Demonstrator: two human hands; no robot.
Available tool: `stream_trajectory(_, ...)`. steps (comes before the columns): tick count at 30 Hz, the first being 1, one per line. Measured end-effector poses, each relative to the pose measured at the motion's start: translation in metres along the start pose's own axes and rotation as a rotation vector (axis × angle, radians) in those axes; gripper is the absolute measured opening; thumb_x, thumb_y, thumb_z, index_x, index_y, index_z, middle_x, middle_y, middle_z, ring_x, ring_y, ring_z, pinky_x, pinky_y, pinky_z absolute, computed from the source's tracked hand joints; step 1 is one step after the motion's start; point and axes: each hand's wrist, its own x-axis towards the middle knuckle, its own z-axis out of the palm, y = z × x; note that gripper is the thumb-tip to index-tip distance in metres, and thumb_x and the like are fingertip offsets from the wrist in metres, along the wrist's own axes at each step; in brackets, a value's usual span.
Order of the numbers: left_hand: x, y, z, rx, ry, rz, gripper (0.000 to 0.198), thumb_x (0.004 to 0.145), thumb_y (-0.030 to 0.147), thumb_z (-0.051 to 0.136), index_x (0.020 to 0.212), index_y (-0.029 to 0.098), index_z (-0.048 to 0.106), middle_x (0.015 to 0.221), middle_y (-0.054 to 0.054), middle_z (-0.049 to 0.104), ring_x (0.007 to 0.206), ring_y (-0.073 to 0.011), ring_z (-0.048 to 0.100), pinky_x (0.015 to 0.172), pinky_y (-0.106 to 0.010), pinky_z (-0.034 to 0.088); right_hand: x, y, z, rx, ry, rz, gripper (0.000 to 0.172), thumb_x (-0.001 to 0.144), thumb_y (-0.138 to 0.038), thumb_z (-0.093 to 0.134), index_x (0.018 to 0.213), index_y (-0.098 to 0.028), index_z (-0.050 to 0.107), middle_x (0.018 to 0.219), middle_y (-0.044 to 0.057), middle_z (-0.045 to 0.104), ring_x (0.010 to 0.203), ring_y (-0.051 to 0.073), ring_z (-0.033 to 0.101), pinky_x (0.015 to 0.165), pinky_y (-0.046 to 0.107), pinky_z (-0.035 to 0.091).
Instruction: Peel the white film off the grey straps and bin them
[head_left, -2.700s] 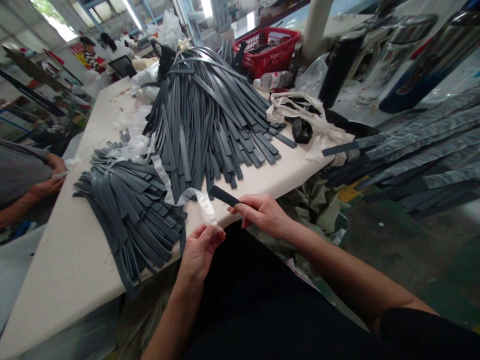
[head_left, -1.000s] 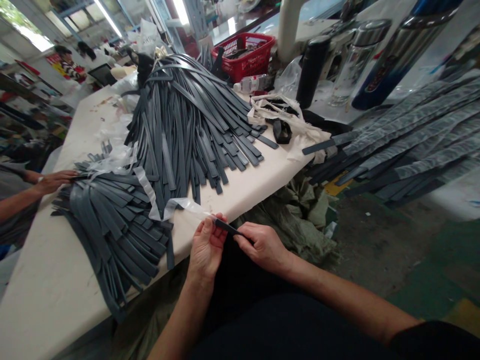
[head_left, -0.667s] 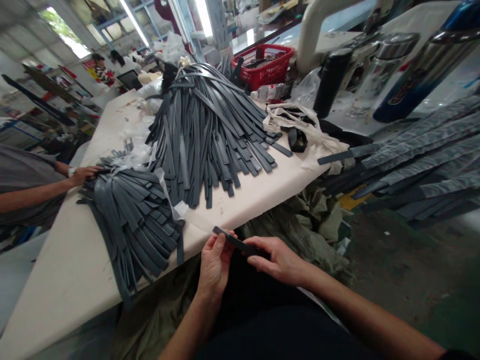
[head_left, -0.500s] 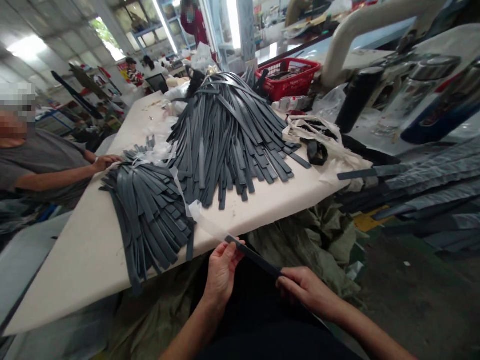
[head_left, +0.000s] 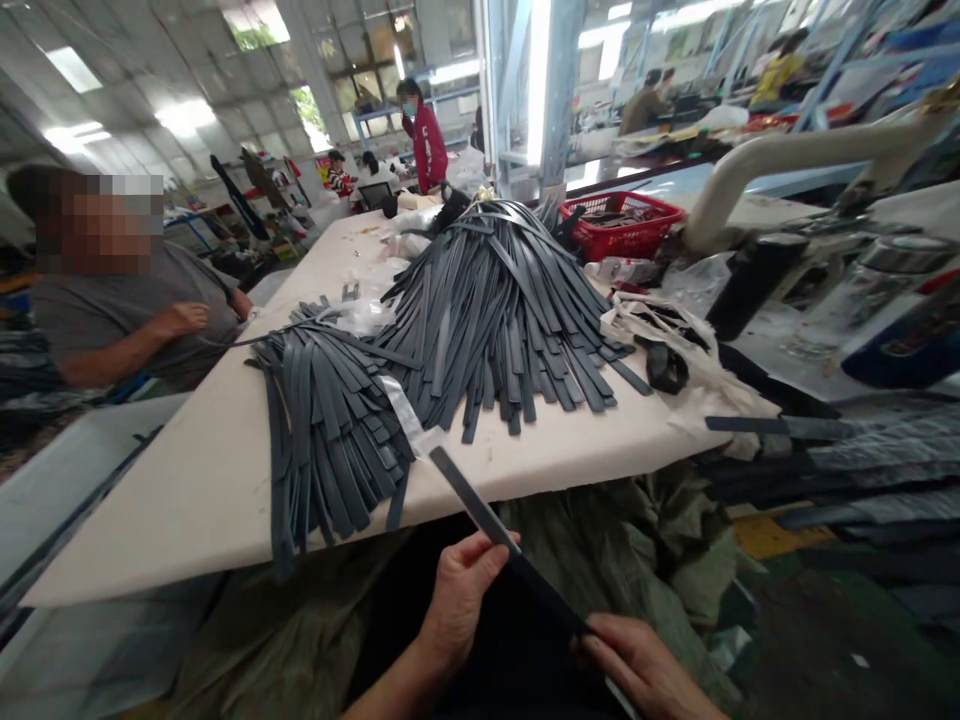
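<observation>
A narrow dark grey strip [head_left: 551,592] runs slantwise between my two hands, in front of the table's near edge. My left hand [head_left: 461,592] pinches it partway along, thumb on top, and the strip's far end sticks out beyond the fingers over the table edge. Lower right, my right hand [head_left: 637,662] is closed around the nearer part; the tail below it passes out of the frame. By the strip's far tip lies a whitish translucent film band [head_left: 403,412]. Behind it, a smaller bundle of grey strips [head_left: 330,430] drapes over the edge, beside a larger heap of strips [head_left: 495,320].
The pale tabletop [head_left: 172,500] reaches left, where a seated co-worker [head_left: 142,310] holds a strip. A red basket [head_left: 626,235], white cloth scraps [head_left: 675,330], a black flask [head_left: 757,285] and a glass jar [head_left: 885,285] stand or lie right. Wrapped strips [head_left: 877,450] lie far right.
My left hand has moved from the strip's end to farther down it, so the tip now projects. The co-worker's hand has drawn back from the small bundle with a strip. The view has tilted up.
</observation>
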Motion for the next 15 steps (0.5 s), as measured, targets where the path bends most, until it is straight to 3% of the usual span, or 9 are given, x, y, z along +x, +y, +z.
stream_trajectory(3, -0.006, -0.010, 0.010, 0.032, -0.146, -0.046, 0.032, 0.075, 0.045, 0.080, 0.095, 0.019, 0.081, 0.091, -0.005, 0.077, 0.088, -0.0211, 0.065, 0.088, -0.031, 0.048, -0.004, 0.009, 0.004, 0.001, 0.012, 0.010, 0.056, 0.102, -0.058, 0.032, 0.083, -0.017, 0.064, 0.077, 0.004, 0.063, 0.071, 0.018, 0.060, 0.066, 0.026, 0.044)
stream_trajectory(6, -0.010, -0.008, 0.018, 0.068, -0.273, 0.035, 0.028, 0.077, 0.044, 0.079, 0.092, 0.020, 0.081, 0.094, -0.006, 0.075, 0.091, -0.0218, 0.065, 0.088, -0.031, 0.048, 0.021, -0.026, 0.000, 0.015, 0.095, -0.100, 0.046, 0.103, -0.054, 0.039, 0.089, -0.018, 0.064, 0.083, 0.004, 0.064, 0.077, 0.018, 0.061, 0.072, 0.026, 0.046)
stream_trajectory(8, -0.010, 0.001, 0.018, 0.104, -0.279, 0.124, 0.026, 0.079, 0.044, 0.077, 0.090, 0.021, 0.081, 0.098, -0.007, 0.075, 0.096, -0.0229, 0.065, 0.090, -0.031, 0.048, 0.041, -0.052, -0.002, 0.072, 0.140, -0.220, 0.038, 0.103, -0.050, 0.042, 0.098, -0.020, 0.065, 0.094, 0.005, 0.065, 0.088, 0.019, 0.061, 0.083, 0.027, 0.047)
stream_trajectory(10, -0.008, 0.012, 0.013, 0.143, -0.234, 0.207, 0.024, 0.080, 0.044, 0.075, 0.089, 0.022, 0.082, 0.102, -0.007, 0.074, 0.100, -0.0237, 0.065, 0.093, -0.031, 0.048, 0.051, -0.063, -0.001, 0.109, 0.147, -0.303, 0.033, 0.103, -0.046, 0.042, 0.104, -0.022, 0.064, 0.098, 0.005, 0.065, 0.091, 0.019, 0.061, 0.086, 0.027, 0.047)
stream_trajectory(12, -0.008, 0.022, 0.005, 0.172, -0.171, 0.260, 0.023, 0.082, 0.044, 0.074, 0.088, 0.023, 0.082, 0.105, -0.007, 0.074, 0.102, -0.0244, 0.064, 0.093, -0.032, 0.048, 0.051, -0.053, 0.005, 0.085, 0.128, -0.302, 0.033, 0.103, -0.045, 0.042, 0.103, -0.022, 0.065, 0.093, 0.004, 0.065, 0.085, 0.018, 0.061, 0.081, 0.027, 0.047)
stream_trajectory(15, -0.009, 0.023, -0.005, 0.188, -0.116, 0.257, 0.023, 0.082, 0.044, 0.073, 0.089, 0.024, 0.082, 0.106, -0.007, 0.074, 0.102, -0.0254, 0.065, 0.093, -0.032, 0.049, 0.042, -0.016, 0.018, 0.032, 0.095, -0.200, 0.040, 0.103, -0.050, 0.040, 0.096, -0.020, 0.066, 0.084, 0.004, 0.065, 0.077, 0.018, 0.061, 0.071, 0.026, 0.047)
